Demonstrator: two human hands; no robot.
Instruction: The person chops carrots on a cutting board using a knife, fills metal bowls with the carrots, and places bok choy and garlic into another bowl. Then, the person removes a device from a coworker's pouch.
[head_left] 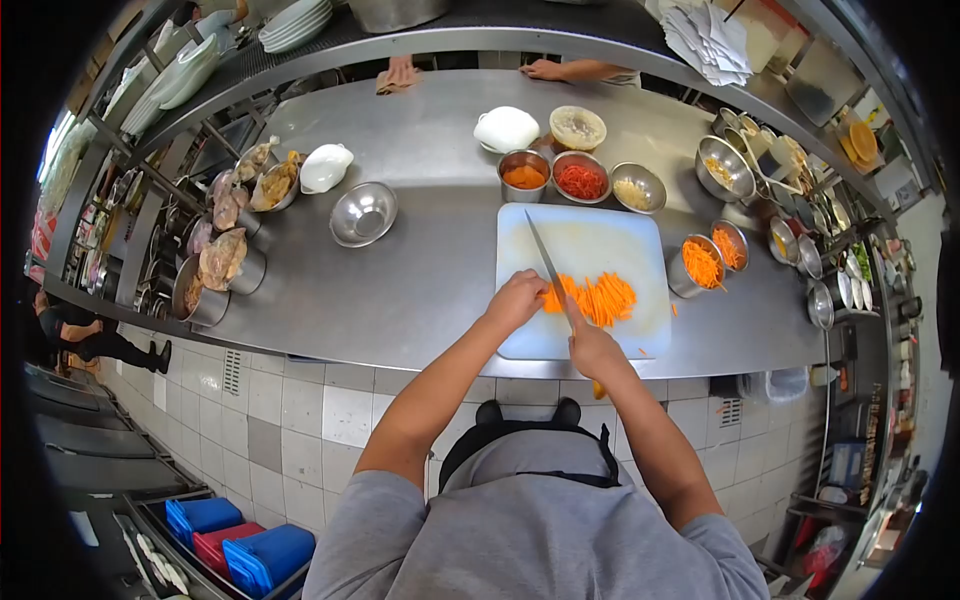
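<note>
Right hand (gripping knife)

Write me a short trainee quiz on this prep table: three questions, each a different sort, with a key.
1. True or false: the person's right hand holds the knife.
2. What lies on the board?
A) Tongs
B) Cut carrots
C) A spoon
3. Fill in the blank: at the table's far edge, the cloth is under a co-worker's ____.

Key: 1. True; 2. B; 3. hand
</note>
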